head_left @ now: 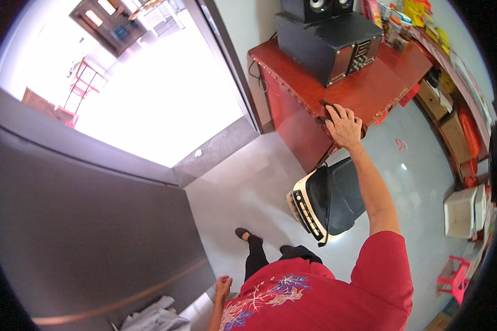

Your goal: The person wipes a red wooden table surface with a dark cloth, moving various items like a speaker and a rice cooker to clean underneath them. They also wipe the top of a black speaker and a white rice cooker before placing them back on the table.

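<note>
My right hand (345, 127) reaches out to the front corner of a dark red wooden table (364, 94). Its fingers curve over a dark cloth-like piece (326, 103), which shows at the fingertips and beside the palm, against the tabletop. The rest of that piece is hidden under the hand. Low by my side hangs my left hand (222, 287), fingers curled in and nothing visible in them. Below my right forearm, beside the table, stands a boxy black-and-cream appliance (309, 209) with a row of buttons and a black cord across it.
Black speakers (331, 44) sit on the table, with jars and packets (395, 27) behind. A dark door panel (94, 220) fills the left, beside a bright doorway (165, 83). At the right are a pale bin (460, 212), a pink stool (454, 278) and low shelves (455, 132).
</note>
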